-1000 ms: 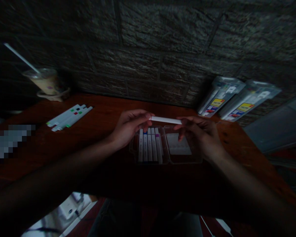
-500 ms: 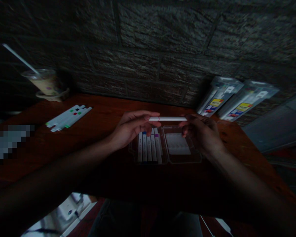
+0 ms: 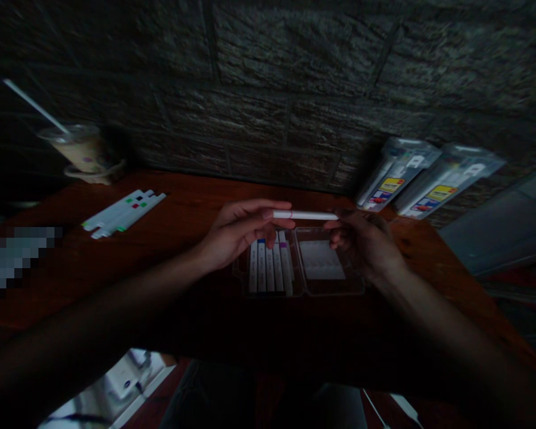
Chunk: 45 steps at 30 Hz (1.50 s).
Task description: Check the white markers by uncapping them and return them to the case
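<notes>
A white marker [image 3: 310, 215] with a thin reddish ring lies level between my two hands, above an opened clear plastic case. My left hand [image 3: 241, 232] pinches its left end between thumb and fingers. At the other end, my right hand [image 3: 368, 241] grips the marker, its fingertips partly hidden. Below them, several white markers [image 3: 270, 268] stand side by side in the left half of the clear case [image 3: 304, 293]; blue and purple bands show on two of them. A white card [image 3: 322, 260] lies in the right half.
Loose white markers [image 3: 124, 213] lie on the wooden table [image 3: 196, 187] at left. Behind them is an iced drink cup [image 3: 78, 146] with a straw, in a holder. Two closed marker cases [image 3: 442, 185] stand against the stone wall [image 3: 268, 107] at right.
The marker has shifted slightly right and levelled out. Its reddish ring has come out from beside my left fingertips, and my left fingers have stretched along it. My right hand moved slightly right.
</notes>
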Each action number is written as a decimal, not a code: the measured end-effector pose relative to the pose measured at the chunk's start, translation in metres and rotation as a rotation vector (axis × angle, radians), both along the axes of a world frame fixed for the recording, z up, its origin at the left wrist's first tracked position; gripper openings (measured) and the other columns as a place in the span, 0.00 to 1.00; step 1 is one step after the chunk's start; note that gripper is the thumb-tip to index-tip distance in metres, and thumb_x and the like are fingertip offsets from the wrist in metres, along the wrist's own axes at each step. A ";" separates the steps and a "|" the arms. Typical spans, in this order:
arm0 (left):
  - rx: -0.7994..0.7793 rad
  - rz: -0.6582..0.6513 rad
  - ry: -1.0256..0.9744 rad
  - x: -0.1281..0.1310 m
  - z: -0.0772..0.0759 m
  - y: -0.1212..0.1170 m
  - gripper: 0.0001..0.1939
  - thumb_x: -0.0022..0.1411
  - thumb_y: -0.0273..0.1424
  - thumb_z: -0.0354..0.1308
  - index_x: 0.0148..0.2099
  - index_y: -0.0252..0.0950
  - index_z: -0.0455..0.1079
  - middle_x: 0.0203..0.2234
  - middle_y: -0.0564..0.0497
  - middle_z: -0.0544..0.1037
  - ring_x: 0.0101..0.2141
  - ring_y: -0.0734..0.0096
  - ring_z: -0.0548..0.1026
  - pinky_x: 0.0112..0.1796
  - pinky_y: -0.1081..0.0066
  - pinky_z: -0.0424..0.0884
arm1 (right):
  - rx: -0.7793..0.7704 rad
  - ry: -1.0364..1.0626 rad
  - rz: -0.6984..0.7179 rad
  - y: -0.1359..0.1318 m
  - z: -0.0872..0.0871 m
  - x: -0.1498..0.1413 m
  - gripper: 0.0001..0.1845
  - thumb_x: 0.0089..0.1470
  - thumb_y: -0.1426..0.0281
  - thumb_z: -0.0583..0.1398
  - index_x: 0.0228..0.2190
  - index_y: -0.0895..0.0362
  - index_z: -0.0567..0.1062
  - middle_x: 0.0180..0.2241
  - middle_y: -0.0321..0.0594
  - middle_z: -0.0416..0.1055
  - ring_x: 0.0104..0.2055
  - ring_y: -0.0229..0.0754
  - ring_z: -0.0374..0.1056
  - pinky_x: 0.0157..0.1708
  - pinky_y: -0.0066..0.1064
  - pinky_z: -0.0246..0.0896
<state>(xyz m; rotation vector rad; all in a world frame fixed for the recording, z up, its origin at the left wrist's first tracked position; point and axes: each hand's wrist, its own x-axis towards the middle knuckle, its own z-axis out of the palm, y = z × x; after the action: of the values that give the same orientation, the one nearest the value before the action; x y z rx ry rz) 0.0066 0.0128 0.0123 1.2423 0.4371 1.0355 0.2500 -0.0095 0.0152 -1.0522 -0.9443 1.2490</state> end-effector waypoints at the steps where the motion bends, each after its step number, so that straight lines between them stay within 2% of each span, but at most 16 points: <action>1: 0.001 0.004 0.007 0.000 0.000 0.000 0.15 0.64 0.32 0.65 0.51 0.34 0.81 0.39 0.40 0.85 0.25 0.74 0.77 0.31 0.72 0.74 | 0.001 -0.006 -0.001 0.000 0.000 0.000 0.05 0.52 0.70 0.67 0.25 0.58 0.80 0.24 0.43 0.81 0.16 0.33 0.69 0.16 0.21 0.70; 14: -0.028 0.170 0.147 0.004 -0.004 0.004 0.13 0.61 0.31 0.66 0.47 0.32 0.82 0.34 0.41 0.86 0.22 0.76 0.74 0.28 0.73 0.73 | 0.093 -0.076 -0.009 -0.003 0.003 -0.001 0.10 0.47 0.64 0.72 0.25 0.56 0.79 0.23 0.40 0.80 0.16 0.35 0.70 0.16 0.25 0.70; 19: 0.010 0.186 0.213 0.002 -0.008 0.007 0.12 0.60 0.31 0.68 0.46 0.33 0.82 0.33 0.44 0.85 0.23 0.77 0.73 0.27 0.75 0.71 | 0.146 -0.149 0.025 -0.006 0.004 -0.004 0.09 0.50 0.64 0.71 0.30 0.57 0.83 0.23 0.40 0.80 0.16 0.35 0.70 0.16 0.26 0.69; 26: 0.102 0.215 0.325 0.001 -0.008 0.006 0.11 0.61 0.33 0.67 0.44 0.33 0.81 0.30 0.47 0.83 0.23 0.77 0.73 0.26 0.76 0.69 | 0.245 -0.332 0.113 -0.012 0.004 -0.008 0.08 0.50 0.63 0.72 0.31 0.54 0.84 0.23 0.37 0.79 0.17 0.35 0.70 0.19 0.28 0.70; 34: 0.162 0.173 0.399 0.006 -0.006 -0.004 0.06 0.61 0.30 0.67 0.39 0.33 0.79 0.24 0.52 0.79 0.22 0.78 0.72 0.24 0.79 0.66 | 0.326 -0.534 0.139 -0.017 -0.003 -0.012 0.05 0.50 0.68 0.72 0.33 0.52 0.85 0.26 0.35 0.81 0.18 0.35 0.71 0.19 0.27 0.70; 37: 0.184 0.163 0.413 0.008 -0.007 -0.007 0.07 0.60 0.32 0.68 0.38 0.33 0.78 0.25 0.52 0.79 0.22 0.78 0.73 0.24 0.79 0.68 | 0.408 -0.621 0.101 -0.020 -0.006 -0.014 0.05 0.51 0.69 0.72 0.33 0.51 0.85 0.28 0.35 0.83 0.22 0.37 0.74 0.25 0.29 0.73; 41: 0.222 0.133 0.441 0.008 -0.012 -0.011 0.08 0.61 0.33 0.67 0.39 0.34 0.78 0.27 0.50 0.80 0.24 0.75 0.75 0.25 0.78 0.70 | 0.492 -0.698 0.111 -0.023 -0.008 -0.015 0.04 0.52 0.69 0.72 0.34 0.50 0.85 0.34 0.36 0.84 0.33 0.42 0.80 0.36 0.34 0.77; 45: 0.272 0.100 0.442 0.010 -0.013 -0.016 0.07 0.64 0.32 0.64 0.42 0.33 0.78 0.32 0.48 0.82 0.26 0.74 0.77 0.27 0.77 0.72 | 0.532 -0.730 0.159 -0.025 -0.010 -0.015 0.04 0.53 0.68 0.72 0.34 0.51 0.85 0.36 0.37 0.84 0.35 0.44 0.80 0.36 0.33 0.76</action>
<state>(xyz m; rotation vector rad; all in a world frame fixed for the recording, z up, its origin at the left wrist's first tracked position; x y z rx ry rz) 0.0165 -0.0029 -0.0007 1.7180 0.7211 0.9214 0.2350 -0.0343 0.0056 -1.0147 -1.8288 0.6464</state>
